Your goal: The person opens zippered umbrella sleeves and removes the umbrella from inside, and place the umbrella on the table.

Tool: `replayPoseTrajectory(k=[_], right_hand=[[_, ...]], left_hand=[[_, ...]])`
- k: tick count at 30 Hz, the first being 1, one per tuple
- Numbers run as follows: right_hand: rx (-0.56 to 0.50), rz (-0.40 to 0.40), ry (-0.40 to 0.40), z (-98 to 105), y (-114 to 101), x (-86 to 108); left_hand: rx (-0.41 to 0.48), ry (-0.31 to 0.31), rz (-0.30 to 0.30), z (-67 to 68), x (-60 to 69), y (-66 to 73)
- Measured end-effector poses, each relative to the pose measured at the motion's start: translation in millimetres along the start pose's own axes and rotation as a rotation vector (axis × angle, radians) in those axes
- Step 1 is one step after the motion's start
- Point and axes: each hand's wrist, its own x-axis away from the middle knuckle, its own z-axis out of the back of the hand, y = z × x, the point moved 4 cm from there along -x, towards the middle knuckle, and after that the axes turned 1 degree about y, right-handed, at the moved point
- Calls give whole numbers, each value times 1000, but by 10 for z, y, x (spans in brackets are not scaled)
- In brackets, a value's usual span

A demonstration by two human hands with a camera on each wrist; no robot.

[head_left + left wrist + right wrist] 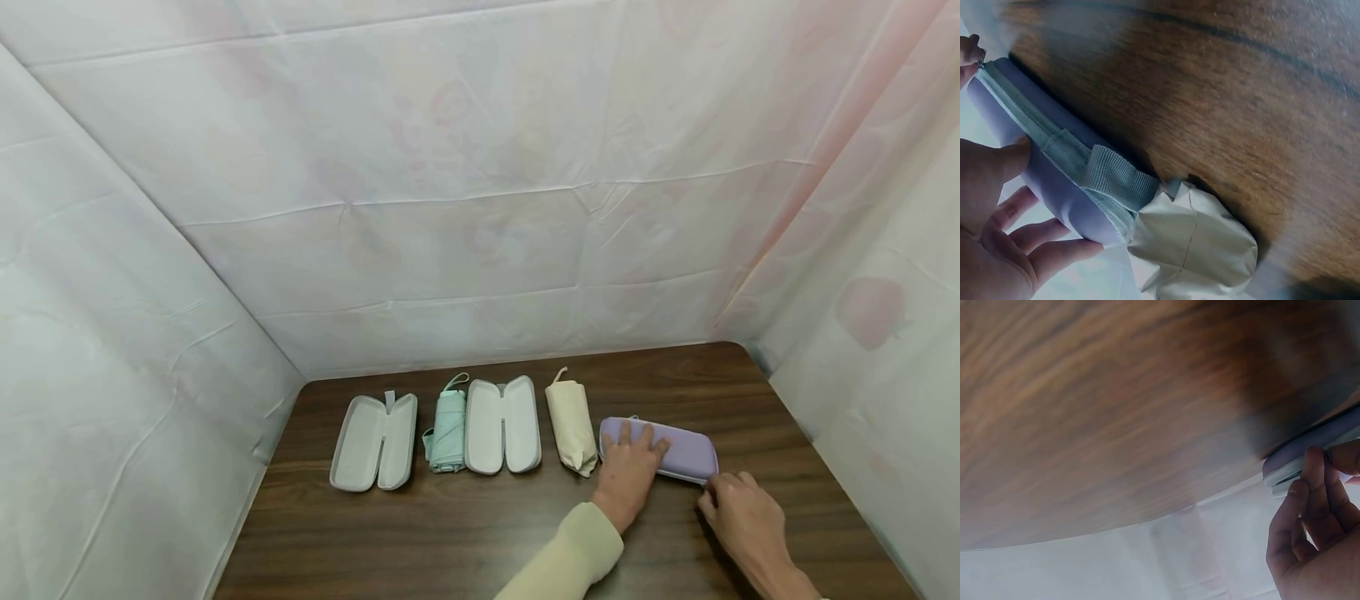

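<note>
A purple zippered hard case (686,452) lies at the right of the table. My left hand (628,475) rests on its lid with spread, fairly straight fingers, while the thumb touches the near side in the left wrist view. At the case's right end, my right hand (748,515) pinches the zipper pull (982,63) between thumb and index finger. A grey fabric loop (1119,178) sits by the case's other end. Close to my left hand lies a cream folded umbrella (572,425) in its sleeve. The right wrist view shows a slit along the zipper (1288,481) near my fingers.
Left of the cream umbrella lies an opened case (486,425) with white lining. Beside it is a mint folded umbrella (449,429), then another opened white-lined case (360,442). All lie on a dark wooden table (420,542), with pale curtains (465,250) around it.
</note>
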Motion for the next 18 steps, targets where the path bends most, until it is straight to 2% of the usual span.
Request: replayPoseTrajectory(k=[8, 18], right_hand=[[-11, -15, 1, -7, -51, -38], [-22, -27, -46, -44, -94, -55]], left_hand=[[19, 3, 40, 18, 27, 35], [43, 36, 71, 54, 45, 42]])
